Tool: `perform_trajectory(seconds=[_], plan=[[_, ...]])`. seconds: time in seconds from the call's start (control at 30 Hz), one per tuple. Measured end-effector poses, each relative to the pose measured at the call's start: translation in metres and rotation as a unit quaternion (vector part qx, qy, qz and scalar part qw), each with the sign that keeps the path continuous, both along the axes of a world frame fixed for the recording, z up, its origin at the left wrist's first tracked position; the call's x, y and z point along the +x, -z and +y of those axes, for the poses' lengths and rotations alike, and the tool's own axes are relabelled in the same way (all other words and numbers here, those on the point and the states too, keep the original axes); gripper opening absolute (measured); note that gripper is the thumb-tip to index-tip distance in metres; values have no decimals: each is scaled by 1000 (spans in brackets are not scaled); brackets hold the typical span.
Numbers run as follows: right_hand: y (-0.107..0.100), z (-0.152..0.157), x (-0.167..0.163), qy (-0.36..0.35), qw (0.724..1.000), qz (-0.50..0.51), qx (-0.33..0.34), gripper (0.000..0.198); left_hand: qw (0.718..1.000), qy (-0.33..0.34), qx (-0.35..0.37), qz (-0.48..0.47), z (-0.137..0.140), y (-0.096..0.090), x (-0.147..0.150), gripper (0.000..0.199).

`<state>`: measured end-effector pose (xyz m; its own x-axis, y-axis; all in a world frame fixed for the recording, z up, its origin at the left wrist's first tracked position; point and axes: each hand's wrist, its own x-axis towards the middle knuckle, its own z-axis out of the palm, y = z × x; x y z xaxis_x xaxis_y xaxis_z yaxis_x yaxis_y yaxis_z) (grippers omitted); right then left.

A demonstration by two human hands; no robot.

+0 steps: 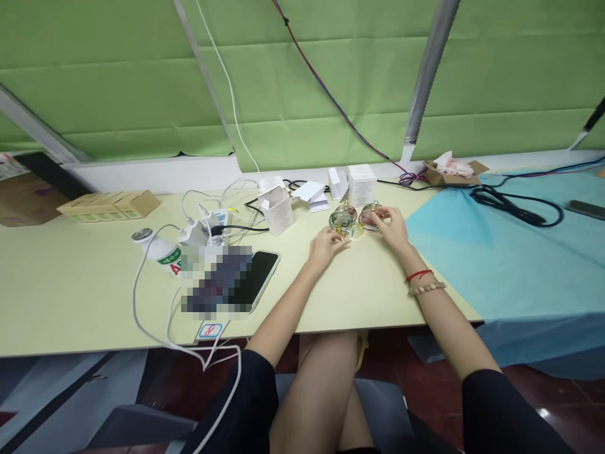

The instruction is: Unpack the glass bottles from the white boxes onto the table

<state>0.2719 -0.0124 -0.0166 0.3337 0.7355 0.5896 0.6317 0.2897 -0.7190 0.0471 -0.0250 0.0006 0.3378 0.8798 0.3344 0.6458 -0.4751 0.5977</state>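
Two small round, clear-looking glass pieces with yellowish knobs stand side by side on the table (368, 290); their exact kind is unclear. The left one, a greenish glass piece (343, 217), meets the fingertips of my left hand (327, 247) at its lower edge, where the fingers are pinched together. My right hand (391, 227) has its thumb and fingers closed on the side of the pinkish glass piece (368, 216). Small yellow and clear parts (358, 231) sit between the two hands. Behind the glass stands a white printed box (362, 185).
An open white box (278, 214) and folded white card (312, 192) lie left of the glass. Further left are a power strip (201, 230), cables, a white bottle (158, 249) and a phone (258, 277). Blue cloth (520, 252) covers the right side, with a black cable (520, 208).
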Motion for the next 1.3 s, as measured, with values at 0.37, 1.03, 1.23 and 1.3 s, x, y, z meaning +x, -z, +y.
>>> perform_trajectory(seconds=[0.37,1.03,1.23,1.3], plan=[[-3,-4,-1,11,1000,-14,4,30,998,30,-7,62,-8,0,6,21],[-6,-1,-6,1,1000,-1,-7,35,997,34,5,67,-9,-5,3,15],[-7,-2,-8,-5,1000,4,-12,35,998,42,6,54,-4,-1,1,18],[-7,-2,-8,-5,1000,3,-13,35,999,35,3,37,-4,-2,1,16]])
